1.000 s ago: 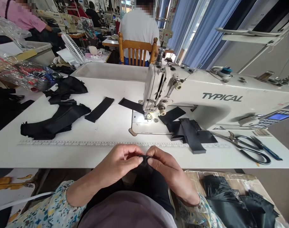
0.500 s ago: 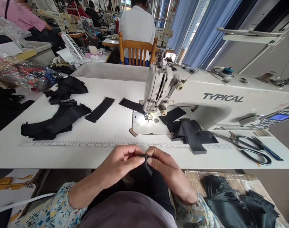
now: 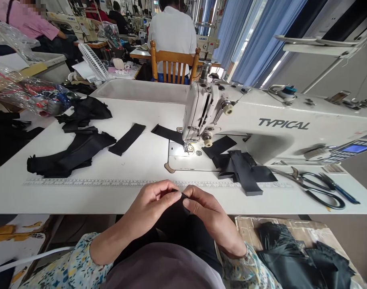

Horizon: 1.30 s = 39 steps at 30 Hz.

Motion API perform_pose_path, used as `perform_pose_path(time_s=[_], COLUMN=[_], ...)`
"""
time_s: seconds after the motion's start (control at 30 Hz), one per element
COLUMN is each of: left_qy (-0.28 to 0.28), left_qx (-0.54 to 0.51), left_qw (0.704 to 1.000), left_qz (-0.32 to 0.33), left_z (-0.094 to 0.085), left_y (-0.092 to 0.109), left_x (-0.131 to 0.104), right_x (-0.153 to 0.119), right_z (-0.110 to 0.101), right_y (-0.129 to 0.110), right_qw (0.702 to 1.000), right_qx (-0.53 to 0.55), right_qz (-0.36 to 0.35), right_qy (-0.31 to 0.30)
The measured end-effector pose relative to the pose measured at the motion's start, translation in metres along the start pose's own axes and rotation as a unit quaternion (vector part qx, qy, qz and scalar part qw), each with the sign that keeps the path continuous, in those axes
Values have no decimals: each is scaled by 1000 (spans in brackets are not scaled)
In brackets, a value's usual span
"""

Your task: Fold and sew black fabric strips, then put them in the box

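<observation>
Table (image 3: 81,200) beyond; L hand (image 3: 155,205) & R hand (image 3: 210,209) pinch cloth (image 3: 174,208) up top (2 grips, v. close); rest hangs below.

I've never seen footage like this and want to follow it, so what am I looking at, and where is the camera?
There is no robot here, just a person's bare hands. One camera, worn on that person's head, looks forward and down, so you see roughly what they face. The left hand and right hand are close together at the table's near edge, pinching a piece of black cloth between them. Beyond stands a white sewing machine. On the white table lie a bunched black fabric pile, loose black strips, a pair of shears and a blue-handled tool. Farther off, someone in a white top sits facing away.
</observation>
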<state>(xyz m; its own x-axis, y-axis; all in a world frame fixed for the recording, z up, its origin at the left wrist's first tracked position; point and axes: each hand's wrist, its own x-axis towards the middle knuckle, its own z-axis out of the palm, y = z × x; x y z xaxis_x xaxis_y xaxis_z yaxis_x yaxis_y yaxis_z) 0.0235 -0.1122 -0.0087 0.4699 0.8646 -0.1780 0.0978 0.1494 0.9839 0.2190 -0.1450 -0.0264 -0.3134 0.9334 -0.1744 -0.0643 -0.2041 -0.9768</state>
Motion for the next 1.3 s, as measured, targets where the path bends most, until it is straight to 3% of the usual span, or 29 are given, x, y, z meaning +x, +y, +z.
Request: perform_pose_path(time_s=[0.17,0.37,0.67,0.87,1.07,1.2,1.3], left_qy=[15,14,59,32,22,54,55], left_qx=[-95,-151,-292,-333,-343,-321,-242], left_qw=[995,988,952,942,939,945,969], left_qz=[-21,-36,-70,-41,-24,-22,6], left_z=[1,-1,-3,0,5,0,-11], left_y=[-3,-4,-8,8,15,4,-4], left_x=[4,7,15,-1,-16,-1,10], right_x=[0,5,25,19,8,19,31], right_z=[-1,-2,7,17,24,23,21], right_y=[5,5,8,-9,-24,-18,-8], right_qw=[996,997,977,962,961,974,982], right_qx=[77,80,209,268,262,223,181], right_qz=[21,-1,-20,-14,-26,-31,-50], right_qy=[-32,-17,-23,-56,-82,-32,25])
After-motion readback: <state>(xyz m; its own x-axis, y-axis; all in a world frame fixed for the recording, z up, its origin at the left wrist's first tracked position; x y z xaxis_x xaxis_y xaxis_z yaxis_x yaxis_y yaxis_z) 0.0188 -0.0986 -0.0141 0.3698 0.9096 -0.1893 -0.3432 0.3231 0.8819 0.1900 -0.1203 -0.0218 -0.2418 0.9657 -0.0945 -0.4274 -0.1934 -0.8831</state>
